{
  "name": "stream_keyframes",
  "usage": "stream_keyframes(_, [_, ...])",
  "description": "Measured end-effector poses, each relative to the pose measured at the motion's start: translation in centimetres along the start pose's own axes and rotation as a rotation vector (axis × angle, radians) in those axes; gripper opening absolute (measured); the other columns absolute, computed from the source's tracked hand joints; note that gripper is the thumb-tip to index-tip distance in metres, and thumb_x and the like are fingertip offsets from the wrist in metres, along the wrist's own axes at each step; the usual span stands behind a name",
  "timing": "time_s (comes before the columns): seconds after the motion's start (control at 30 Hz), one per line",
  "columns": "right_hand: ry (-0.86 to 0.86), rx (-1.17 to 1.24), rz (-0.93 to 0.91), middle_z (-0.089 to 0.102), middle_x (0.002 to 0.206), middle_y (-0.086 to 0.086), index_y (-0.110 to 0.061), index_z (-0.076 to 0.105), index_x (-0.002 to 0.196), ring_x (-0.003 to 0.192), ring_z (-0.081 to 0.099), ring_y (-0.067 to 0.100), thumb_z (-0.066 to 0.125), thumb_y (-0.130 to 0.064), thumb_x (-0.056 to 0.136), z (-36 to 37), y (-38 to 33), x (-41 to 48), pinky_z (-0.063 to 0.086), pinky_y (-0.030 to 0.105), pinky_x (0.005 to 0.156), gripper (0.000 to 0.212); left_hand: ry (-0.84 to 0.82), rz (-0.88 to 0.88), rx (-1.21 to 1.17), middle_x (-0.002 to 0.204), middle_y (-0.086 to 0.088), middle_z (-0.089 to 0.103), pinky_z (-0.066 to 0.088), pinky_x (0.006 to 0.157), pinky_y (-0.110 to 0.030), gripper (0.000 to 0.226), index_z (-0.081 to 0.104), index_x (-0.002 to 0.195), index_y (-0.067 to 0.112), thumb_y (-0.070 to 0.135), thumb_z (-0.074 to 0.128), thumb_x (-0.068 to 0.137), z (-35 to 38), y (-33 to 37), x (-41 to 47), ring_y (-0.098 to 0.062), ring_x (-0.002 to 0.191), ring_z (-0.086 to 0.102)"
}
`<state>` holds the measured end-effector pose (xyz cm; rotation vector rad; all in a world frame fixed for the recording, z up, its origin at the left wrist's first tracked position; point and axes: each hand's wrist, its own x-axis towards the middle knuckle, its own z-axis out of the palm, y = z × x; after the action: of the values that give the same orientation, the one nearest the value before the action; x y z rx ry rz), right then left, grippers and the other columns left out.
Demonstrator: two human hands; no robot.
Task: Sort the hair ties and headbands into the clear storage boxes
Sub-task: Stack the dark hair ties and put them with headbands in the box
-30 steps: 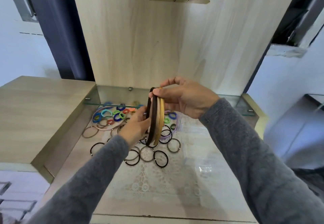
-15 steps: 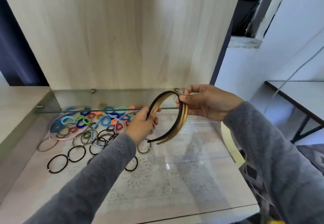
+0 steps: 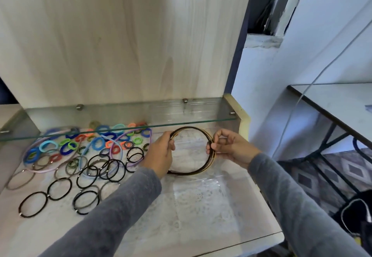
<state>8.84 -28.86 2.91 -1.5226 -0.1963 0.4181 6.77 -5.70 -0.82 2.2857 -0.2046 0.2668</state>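
Observation:
Both hands hold a stack of thin brown, black and tan headbands [image 3: 193, 129], turned flat so the arc faces me. My left hand [image 3: 161, 153] grips the stack's left end, my right hand [image 3: 229, 147] pinches its right side. The stack hovers low over a clear storage box [image 3: 201, 184] on the lace-patterned table. To the left lie several black hair ties [image 3: 106, 168], several coloured hair ties [image 3: 68, 146] and thin pastel headbands [image 3: 52, 169].
A glass shelf [image 3: 120, 116] juts out just above the far part of the table, over the coloured ties. A wooden panel [image 3: 120, 35] stands behind. The table's right edge [image 3: 263, 192] drops off beside a dark-framed side table [image 3: 338, 103] with a cable.
The view swung right and down. My hands turned the headband stack from edge-on to flat and lowered it toward the clear box on the table's right side.

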Motion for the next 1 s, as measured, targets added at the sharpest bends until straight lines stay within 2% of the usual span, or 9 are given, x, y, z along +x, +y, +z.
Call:
stream_keyframes(0.2, [0.038,-0.088,0.034,0.069,0.083,0.019,-0.007,0.045,0.084,0.077,0.068,0.028,0.055,0.011,0.087,-0.9,1.6,0.1,0.057,0.036,0.072,0.020,-0.065,0.040,0.128,0.102,-0.003,0.058,0.045,0.082,-0.034,0.026,0.055,0.120,0.013,0.020,0.039,0.101,0.7,-0.4,0.5,-0.023,0.093,0.055])
stream_keyframes(0.33, [0.077,-0.206,0.130,0.071,0.086,0.014,-0.012,0.043,0.086,0.078,0.067,0.025,0.058,0.004,0.089,-0.9,1.7,0.3,0.057,0.036,0.076,0.023,-0.052,0.031,0.161,0.119,-0.005,0.056,0.041,0.094,-0.032,0.034,0.052,0.132,0.014,0.022,0.046,0.099,1.0,-0.7,0.7,-0.023,0.108,0.053])
stream_keyframes(0.4, [0.085,-0.294,0.174,0.073,0.090,0.011,-0.015,0.042,0.090,0.077,0.065,0.020,0.061,-0.002,0.089,-0.8,1.6,0.3,0.054,0.030,0.070,0.023,-0.002,0.006,0.109,0.117,-0.004,0.058,0.041,0.092,-0.029,0.033,0.053,0.130,0.016,0.022,0.050,0.098,0.9,-0.7,0.6,-0.021,0.104,0.054])
stream_keyframes(0.47, [0.101,-0.359,0.212,0.074,0.089,0.006,-0.016,0.042,0.094,0.075,0.065,0.016,0.062,-0.005,0.089,-0.7,1.4,0.4,0.051,0.025,0.065,0.023,0.016,-0.011,0.075,0.110,-0.002,0.061,0.041,0.085,-0.025,0.027,0.056,0.123,0.018,0.022,0.054,0.096,0.8,-0.4,0.7,-0.015,0.094,0.054])
stream_keyframes(0.6, [0.155,-0.487,0.284,0.070,0.069,-0.008,-0.015,0.045,0.100,0.064,0.063,0.007,0.062,-0.008,0.089,-0.6,1.3,0.4,0.048,0.025,0.066,0.022,-0.039,-0.089,0.055,0.097,0.004,0.063,0.040,0.076,-0.019,0.023,0.060,0.116,0.021,0.021,0.058,0.092,0.7,0.1,1.0,-0.010,0.082,0.056])
stream_keyframes(0.67, [0.182,-0.560,0.312,0.067,0.073,-0.005,-0.015,0.047,0.100,0.065,0.062,0.009,0.062,-0.009,0.088,-0.4,1.5,0.4,0.050,0.025,0.065,0.020,-0.077,-0.128,0.048,0.092,0.009,0.061,0.040,0.075,-0.017,0.024,0.061,0.115,0.021,0.021,0.059,0.091,0.6,0.2,1.1,-0.006,0.079,0.057])
stream_keyframes(0.8, [0.226,-0.625,0.334,0.068,0.082,0.000,-0.016,0.047,0.097,0.065,0.060,0.009,0.061,-0.008,0.088,0.2,1.4,0.5,0.047,0.018,0.054,0.018,-0.173,-0.136,0.139,0.088,0.012,0.061,0.038,0.073,-0.017,0.019,0.066,0.108,0.019,0.019,0.059,0.090,0.3,0.4,1.7,-0.006,0.078,0.055])
stream_keyframes(0.93, [0.284,-0.804,0.319,0.063,0.091,0.001,-0.019,0.051,0.094,0.079,0.062,0.016,0.063,-0.008,0.085,0.4,1.6,0.9,0.055,0.028,0.072,0.019,-0.239,-0.180,0.142,0.090,0.007,0.065,0.047,0.075,-0.023,0.019,0.068,0.101,0.020,0.015,0.058,0.086,0.1,0.6,2.2,-0.010,0.080,0.058])
stream_keyframes(1.0, [0.298,-0.877,0.323,0.059,0.098,0.002,-0.020,0.052,0.094,0.088,0.060,0.020,0.061,-0.008,0.084,0.7,1.7,0.8,0.055,0.030,0.077,0.018,-0.270,-0.190,0.154,0.093,0.006,0.066,0.047,0.076,-0.023,0.019,0.068,0.099,0.022,0.014,0.057,0.086,0.1,0.7,2.3,-0.010,0.082,0.059])
